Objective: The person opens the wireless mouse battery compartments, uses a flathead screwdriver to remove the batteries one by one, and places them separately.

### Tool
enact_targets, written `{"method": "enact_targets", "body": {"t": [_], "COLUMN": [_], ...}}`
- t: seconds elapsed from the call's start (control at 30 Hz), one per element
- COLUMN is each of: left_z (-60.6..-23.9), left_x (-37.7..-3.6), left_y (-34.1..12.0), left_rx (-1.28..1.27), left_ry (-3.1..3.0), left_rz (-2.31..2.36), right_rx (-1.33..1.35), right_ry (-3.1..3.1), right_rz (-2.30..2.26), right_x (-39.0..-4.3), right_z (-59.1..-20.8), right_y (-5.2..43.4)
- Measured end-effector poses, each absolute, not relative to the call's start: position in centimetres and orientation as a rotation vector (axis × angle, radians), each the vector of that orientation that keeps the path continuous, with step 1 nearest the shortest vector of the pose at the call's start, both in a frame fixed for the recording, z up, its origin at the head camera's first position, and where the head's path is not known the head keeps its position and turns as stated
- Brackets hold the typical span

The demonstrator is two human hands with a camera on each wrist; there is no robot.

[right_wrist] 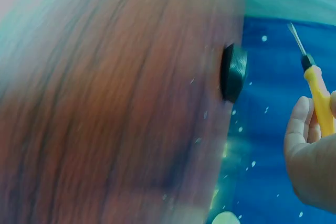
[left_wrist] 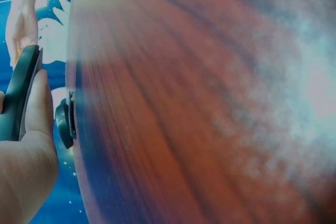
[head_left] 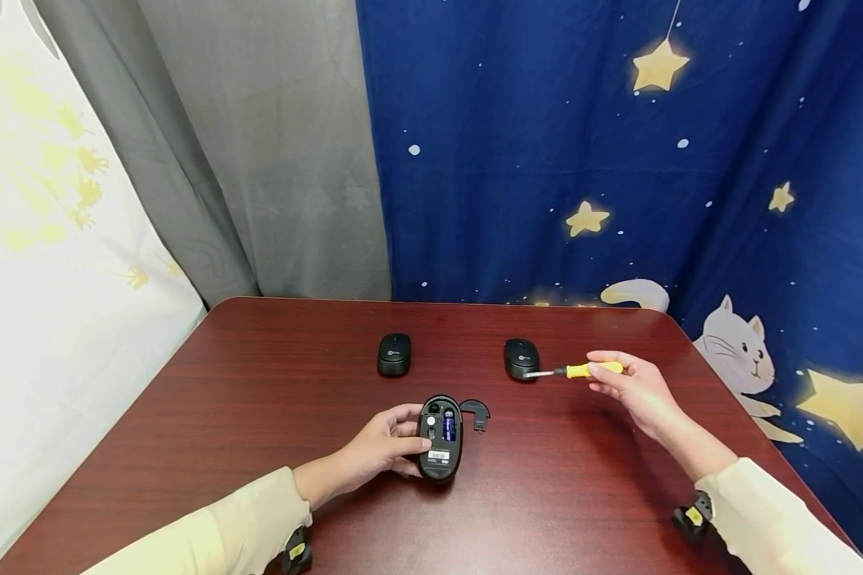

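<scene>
Gripping an upturned mouse [head_left: 440, 438] on the bench [head_left: 259, 415] with left hand [head_left: 384, 443], fingers curled round it, battery bay bare, cover [head_left: 477, 413] just beside. Pinching a yellow screwdriver [head_left: 578, 370] in right hand [head_left: 636, 389], above the bench, tip near another mouse [head_left: 521, 358].

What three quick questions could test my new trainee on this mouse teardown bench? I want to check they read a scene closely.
1. Which hand holds the yellow screwdriver?
2. True or false: a battery shows inside the opened mouse.
3. How many closed mice lie at the back of the table?

Key
1. The right hand.
2. True; the left hand grips that mouse, its cover lying beside it.
3. Two.
</scene>
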State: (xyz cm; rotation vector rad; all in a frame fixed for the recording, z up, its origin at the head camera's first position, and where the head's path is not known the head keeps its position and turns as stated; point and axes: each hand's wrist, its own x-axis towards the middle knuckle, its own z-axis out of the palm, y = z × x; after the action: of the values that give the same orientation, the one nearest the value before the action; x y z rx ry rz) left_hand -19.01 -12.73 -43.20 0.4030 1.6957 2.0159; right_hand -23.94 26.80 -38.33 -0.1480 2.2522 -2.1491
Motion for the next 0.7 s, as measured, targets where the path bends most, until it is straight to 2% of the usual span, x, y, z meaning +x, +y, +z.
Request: {"method": "enact_targets", "body": {"t": [0.7], "left_z": [-43.1], "left_x": [-18.9], "left_y": [-12.6], "left_rx": [0.418], "left_ry": [1.691], "left_rz": [2.013], "right_rx": [-0.211], "right_ry": [1.566], "right_rz": [-2.500], "right_x": [-24.3], "right_z": [-36.7], "right_y": [21.2]}}
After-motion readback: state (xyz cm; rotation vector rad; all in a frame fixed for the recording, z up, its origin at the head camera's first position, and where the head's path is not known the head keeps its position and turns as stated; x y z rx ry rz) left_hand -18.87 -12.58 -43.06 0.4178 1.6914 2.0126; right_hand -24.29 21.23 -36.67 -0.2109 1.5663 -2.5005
